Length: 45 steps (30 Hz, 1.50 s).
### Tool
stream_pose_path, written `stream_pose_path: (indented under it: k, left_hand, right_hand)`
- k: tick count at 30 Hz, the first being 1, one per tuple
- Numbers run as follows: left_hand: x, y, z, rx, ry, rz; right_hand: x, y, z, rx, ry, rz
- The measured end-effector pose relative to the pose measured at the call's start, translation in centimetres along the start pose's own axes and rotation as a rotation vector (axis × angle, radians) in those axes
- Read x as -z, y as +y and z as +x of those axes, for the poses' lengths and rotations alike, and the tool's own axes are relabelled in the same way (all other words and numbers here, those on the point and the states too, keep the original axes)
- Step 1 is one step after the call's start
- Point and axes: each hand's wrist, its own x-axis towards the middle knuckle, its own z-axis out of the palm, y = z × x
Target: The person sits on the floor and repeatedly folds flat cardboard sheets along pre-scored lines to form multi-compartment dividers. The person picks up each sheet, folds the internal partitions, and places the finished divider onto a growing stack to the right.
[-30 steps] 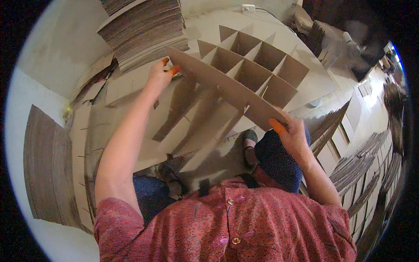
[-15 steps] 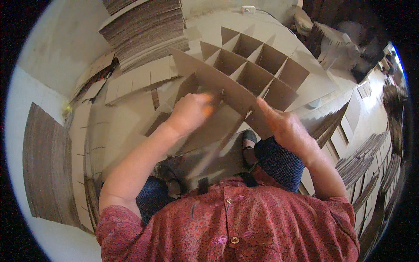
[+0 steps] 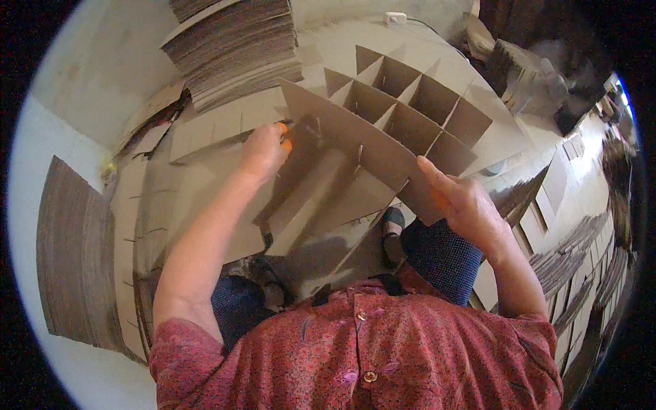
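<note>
A partly assembled cardboard divider grid [image 3: 393,137] of interlocking slotted strips stands tilted in front of me. Its long near strip slants from upper left down to my right hand [image 3: 468,205]. That hand grips the strip's right end, index finger laid along the top and an orange-covered fingertip against the near face. My left hand [image 3: 265,154], also with orange finger covers, is closed at the left edge of a shaded brown cardboard strip [image 3: 297,160] below the grid's left end. The exact grip there is partly hidden.
A tall stack of flat cardboard [image 3: 236,58] stands at the back left, with slotted strips [image 3: 219,130] before it. Another stack [image 3: 75,253] is at far left. Many slotted strips [image 3: 567,253] lie at right. A white socket box [image 3: 395,18] with a cable sits at the back.
My left hand has moved left and slightly away from me, off the grid's near side. The grid has shifted slightly right with my right hand still gripping it.
</note>
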Motion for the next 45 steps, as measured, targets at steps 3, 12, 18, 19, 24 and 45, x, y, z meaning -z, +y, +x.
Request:
stream_pose_path:
  k: [3,12,18,19,24,45]
  left_hand:
    - [0.1,0.0,0.2,-0.016,-0.123,-0.198]
    - [-2.9,-12.1,2.7,0.105,0.176,0.273]
    - [-4.4,-12.7,5.5,0.116,0.064,0.428]
    - [-3.8,-12.7,6.1,0.161,-0.058,0.36]
    - [-1.1,-13.9,7.4,0.278,0.079,0.097]
    - [-2.8,2.0,-13.3,-0.377,0.438,-0.696]
  right_hand:
    - [-1.9,1.3,0.2,0.053,-0.024,-0.103]
    - [-2.7,4.2,1.9,-0.016,0.111,-0.142]
    - [-3.2,5.3,3.2,0.003,0.183,-0.112]
    - [-2.9,5.1,3.3,-0.029,0.156,-0.116]
    - [-2.6,4.5,3.2,-0.03,0.163,-0.096]
    - [-2.5,-4.8,1.2,-0.201,0.655,0.875]
